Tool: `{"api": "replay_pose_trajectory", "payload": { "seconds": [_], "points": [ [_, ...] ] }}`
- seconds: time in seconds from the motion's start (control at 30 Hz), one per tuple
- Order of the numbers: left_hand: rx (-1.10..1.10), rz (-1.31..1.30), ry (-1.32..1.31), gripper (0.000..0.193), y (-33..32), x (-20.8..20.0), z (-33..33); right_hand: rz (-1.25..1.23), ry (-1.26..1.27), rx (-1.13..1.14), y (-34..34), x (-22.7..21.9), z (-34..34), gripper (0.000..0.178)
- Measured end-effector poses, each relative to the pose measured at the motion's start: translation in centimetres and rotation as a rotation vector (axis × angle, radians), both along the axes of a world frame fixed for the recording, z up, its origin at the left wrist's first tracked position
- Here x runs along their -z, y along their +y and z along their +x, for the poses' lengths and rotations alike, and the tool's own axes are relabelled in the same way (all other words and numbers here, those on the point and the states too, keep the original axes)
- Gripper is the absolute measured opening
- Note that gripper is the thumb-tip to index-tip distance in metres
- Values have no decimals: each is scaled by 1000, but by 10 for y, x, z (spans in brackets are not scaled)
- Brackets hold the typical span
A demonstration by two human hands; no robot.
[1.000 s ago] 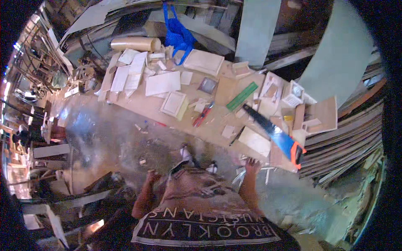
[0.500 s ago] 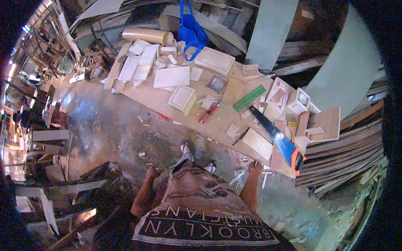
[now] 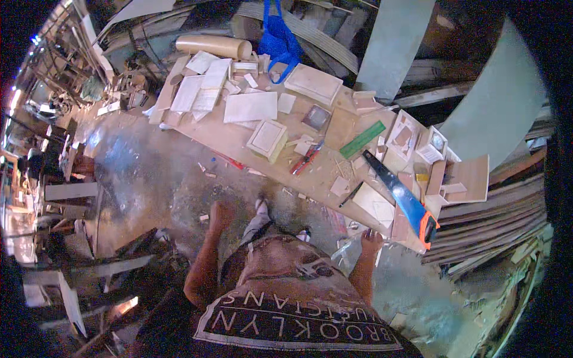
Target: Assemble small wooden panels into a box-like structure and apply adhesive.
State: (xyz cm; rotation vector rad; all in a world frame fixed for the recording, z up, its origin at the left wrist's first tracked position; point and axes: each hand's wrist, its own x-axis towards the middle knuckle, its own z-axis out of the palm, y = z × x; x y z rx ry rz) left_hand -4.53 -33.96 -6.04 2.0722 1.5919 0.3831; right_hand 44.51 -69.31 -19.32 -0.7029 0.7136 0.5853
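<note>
I stand beside a long wooden workbench (image 3: 239, 140) strewn with wood pieces. My left hand (image 3: 221, 212) hangs over the dusty floor, away from the bench, holding nothing that I can see. My right hand (image 3: 371, 240) hangs just below the bench's near edge, close to a hand saw (image 3: 401, 197) with a dark blade and an orange and blue handle that juts over that edge. Whether the fingers of either hand are apart is too small to tell. A green ruler (image 3: 363, 139) and red-handled pliers (image 3: 305, 159) lie further along the bench.
Flat wooden panels (image 3: 250, 107), small frames and boxes (image 3: 267, 138) cover the bench. A blue bag (image 3: 277, 45) and a wooden roll (image 3: 213, 46) sit at its far end. Stacked boards (image 3: 483, 230) lie on the right, metal frames and clutter (image 3: 71, 191) on the left.
The view has shifted so the bench sits lower and further right in the picture. My right hand has dropped from near the bench edge to just below it.
</note>
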Motion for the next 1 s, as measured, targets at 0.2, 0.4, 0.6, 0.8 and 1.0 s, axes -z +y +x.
{"api": "replay_pose_trajectory", "payload": {
  "seconds": [0.2,0.4,0.6,0.8,1.0],
  "points": [
    [436,197,-187,67,126,-115,104,-252,-217,104,7,-11,-20,34],
    [776,25,-147,86,194,-147,139,-722,-676,-205,-16,50,1,41],
    [1088,6,-117,85,236,-129,149,-420,-203,191,13,-51,-53,44],
    [1199,172,-78,81,250,-103,157,-836,-656,-143,150,-156,-125,45],
    [1214,91,-101,75,255,-99,156,-909,-1197,-496,313,-211,-182,34]
  ]
}}
